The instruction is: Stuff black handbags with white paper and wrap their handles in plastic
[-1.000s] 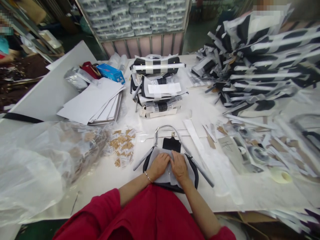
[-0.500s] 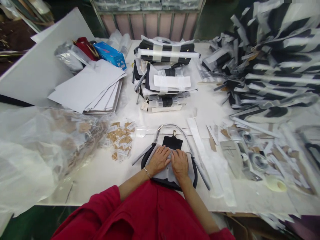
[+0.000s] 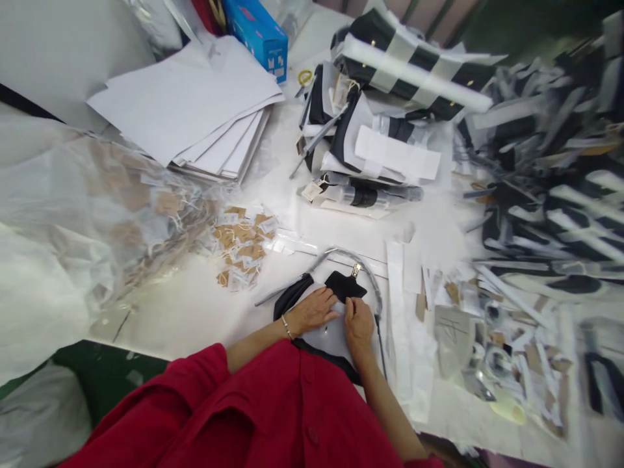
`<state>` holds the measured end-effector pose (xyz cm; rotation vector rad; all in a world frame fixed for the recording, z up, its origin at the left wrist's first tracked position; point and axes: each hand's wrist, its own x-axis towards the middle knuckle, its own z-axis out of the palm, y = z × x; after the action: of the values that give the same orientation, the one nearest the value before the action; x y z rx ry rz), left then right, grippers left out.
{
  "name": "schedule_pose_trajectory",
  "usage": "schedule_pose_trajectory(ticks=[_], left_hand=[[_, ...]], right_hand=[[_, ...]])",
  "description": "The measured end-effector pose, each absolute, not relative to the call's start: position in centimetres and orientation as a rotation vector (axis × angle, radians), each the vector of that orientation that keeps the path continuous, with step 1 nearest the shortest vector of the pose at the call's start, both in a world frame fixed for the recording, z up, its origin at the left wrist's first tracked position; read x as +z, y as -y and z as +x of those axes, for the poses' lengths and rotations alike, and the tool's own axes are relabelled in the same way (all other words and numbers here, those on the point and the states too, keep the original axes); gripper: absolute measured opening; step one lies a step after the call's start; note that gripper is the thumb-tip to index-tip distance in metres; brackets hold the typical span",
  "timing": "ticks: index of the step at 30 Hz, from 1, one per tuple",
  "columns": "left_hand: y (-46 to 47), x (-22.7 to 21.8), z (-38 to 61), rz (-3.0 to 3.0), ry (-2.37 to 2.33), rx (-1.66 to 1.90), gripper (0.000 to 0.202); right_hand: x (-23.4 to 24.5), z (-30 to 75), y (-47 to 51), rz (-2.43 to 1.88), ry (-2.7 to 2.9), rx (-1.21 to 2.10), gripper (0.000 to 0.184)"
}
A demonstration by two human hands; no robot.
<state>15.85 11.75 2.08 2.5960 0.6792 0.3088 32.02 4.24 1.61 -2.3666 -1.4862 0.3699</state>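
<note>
In front of me on the table lies a black handbag (image 3: 292, 296), its front covered by a light grey sheet (image 3: 324, 338). A wrapped handle (image 3: 375, 286) arches beyond it. The bag's black tab (image 3: 345, 285) points away from me and ends in a gold-coloured clasp (image 3: 356, 269). My left hand (image 3: 314, 310) rests flat across the sheet, fingers stretched out just below the tab. At the tab's lower right edge, my right hand (image 3: 359, 323) has its fingers curled and pinched together; what lies between them is hidden.
Brown tags with strings (image 3: 244, 247) lie to the left, beside a clear plastic bag (image 3: 112, 188). White sheets (image 3: 195, 97) and a blue box (image 3: 258, 39) are behind. Wrapped handbags (image 3: 385, 136) stand at the back; tape rolls (image 3: 498, 359) and scraps lie right.
My right hand's fingers have gone from lying flat to curled near the tab. The tab and bag now look slanted as the whole view has turned. My left hand remains on the sheet.
</note>
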Motion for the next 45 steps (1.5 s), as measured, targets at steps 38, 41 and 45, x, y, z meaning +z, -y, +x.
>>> schedule_pose_trajectory(ticks=[38, 41, 45], left_hand=[[-13.3, 3.7, 15.2, 2.585, -0.959, 0.171, 0.022], [-14.4, 3.9, 14.7, 2.548, -0.987, 0.098, 0.025], [-14.9, 3.6, 14.7, 2.548, -0.933, 0.088, 0.024]], right_hand=[[2.4, 32.8, -3.8, -2.421, 2.035, 0.192, 0.051], [2.1, 32.6, -3.9, -2.509, 1.925, 0.226, 0.052], [2.1, 32.7, -3.6, -2.585, 1.679, 0.255, 0.042]])
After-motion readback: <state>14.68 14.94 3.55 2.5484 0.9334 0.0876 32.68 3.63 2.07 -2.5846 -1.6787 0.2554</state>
